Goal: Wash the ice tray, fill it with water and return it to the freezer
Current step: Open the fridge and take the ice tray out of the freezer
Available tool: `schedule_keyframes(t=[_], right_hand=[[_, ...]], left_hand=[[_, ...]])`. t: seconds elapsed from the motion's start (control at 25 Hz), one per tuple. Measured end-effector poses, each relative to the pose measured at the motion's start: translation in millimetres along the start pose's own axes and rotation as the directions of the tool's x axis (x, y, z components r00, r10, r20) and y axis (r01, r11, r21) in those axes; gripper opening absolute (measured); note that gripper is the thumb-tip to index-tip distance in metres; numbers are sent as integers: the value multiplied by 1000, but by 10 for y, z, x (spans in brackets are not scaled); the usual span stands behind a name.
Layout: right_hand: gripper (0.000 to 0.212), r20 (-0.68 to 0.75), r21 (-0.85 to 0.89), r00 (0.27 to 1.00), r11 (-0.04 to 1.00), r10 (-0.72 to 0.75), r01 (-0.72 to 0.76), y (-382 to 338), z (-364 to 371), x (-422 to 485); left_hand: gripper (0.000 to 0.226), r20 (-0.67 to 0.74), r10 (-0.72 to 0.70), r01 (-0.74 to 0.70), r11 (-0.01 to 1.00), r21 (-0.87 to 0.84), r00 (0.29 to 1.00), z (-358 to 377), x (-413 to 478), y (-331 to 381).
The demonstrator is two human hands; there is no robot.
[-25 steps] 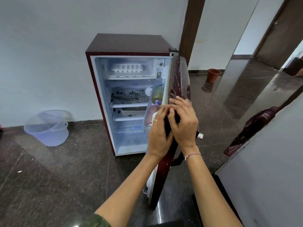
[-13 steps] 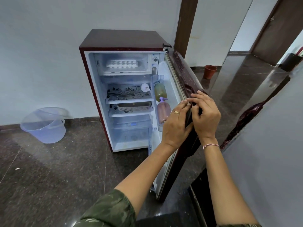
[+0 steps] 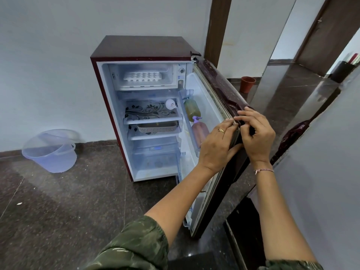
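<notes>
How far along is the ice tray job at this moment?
Done: the fridge door stands open. In hand: left hand and right hand grip its edge. The ice tray sits in the freezer compartment, untouched; its contents cannot be told, so washing, filling and returning may all remain.

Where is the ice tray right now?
In the head view, the ice tray sits in the freezer compartment at the top of the open fridge, left of the control dial.

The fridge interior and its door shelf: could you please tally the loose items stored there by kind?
Ice tray: 1
Bottles: 2 (yellowish bottle, pink pump bottle)
Basket: 1
Small white round item: 1
Total: 5
</notes>
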State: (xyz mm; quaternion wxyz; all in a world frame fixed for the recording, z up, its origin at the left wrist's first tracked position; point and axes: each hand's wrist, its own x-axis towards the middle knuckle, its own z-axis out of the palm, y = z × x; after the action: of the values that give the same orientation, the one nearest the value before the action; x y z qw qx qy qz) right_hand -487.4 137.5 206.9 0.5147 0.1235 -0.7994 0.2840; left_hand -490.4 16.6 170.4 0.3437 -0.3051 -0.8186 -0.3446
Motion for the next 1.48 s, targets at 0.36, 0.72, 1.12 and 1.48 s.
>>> schedule_keyframes(t=[0.36, 0.72, 1.12, 1.48], right_hand=[[30, -91, -230, 990, 970, -109, 85, -437, 204, -80], [44, 255, -133, 967, 991, 16, 18, -905, 1426, -430], [61, 553, -216, 817, 975, 164, -50, -923, 2543, -649], [58, 613, -189, 765, 977, 196, -98, -490, 3701, -407]], left_hand=[[57, 57, -124, 115, 984, 135, 991, -286, 52, -465], [67, 125, -328, 254, 879, 405, 936, -770, -214, -1500], [64, 111, -485, 368, 775, 514, 867, -1012, -463, -2366], [69, 96, -523, 404, 751, 523, 847, -765, -130, -3408]])
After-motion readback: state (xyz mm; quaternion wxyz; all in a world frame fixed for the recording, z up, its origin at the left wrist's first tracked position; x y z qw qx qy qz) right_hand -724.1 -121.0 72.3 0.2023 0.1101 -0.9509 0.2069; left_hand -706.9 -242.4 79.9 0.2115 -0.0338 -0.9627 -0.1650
